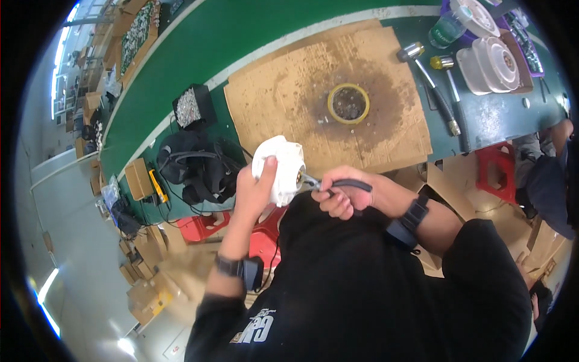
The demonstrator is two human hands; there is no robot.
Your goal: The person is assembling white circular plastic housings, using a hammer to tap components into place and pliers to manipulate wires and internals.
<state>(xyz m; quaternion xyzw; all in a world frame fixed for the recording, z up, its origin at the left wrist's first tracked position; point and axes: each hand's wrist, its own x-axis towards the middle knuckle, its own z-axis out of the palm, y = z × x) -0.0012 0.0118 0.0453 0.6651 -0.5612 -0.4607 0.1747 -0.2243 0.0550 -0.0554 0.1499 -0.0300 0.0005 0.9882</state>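
My left hand (256,186) is closed around a white plastic housing (278,158), thumb across its near face, raised off the table in front of my body. In my right hand (339,194) is a pair of pliers (352,183) with dark handles, the fingers wrapped round the grips. The metal jaws of the pliers point left and meet the housing at a round brass-coloured fitting (300,175) on its right side. Whether the jaws grip that fitting is too small to tell.
A cardboard sheet (271,90) bears a yellow ring (331,104) with small parts inside. To its right lie two hammers (435,93), near white housings (496,65) and a green cup (445,34). Leftward are a black bin (206,104) and black straps (199,169). Another person sits far right.
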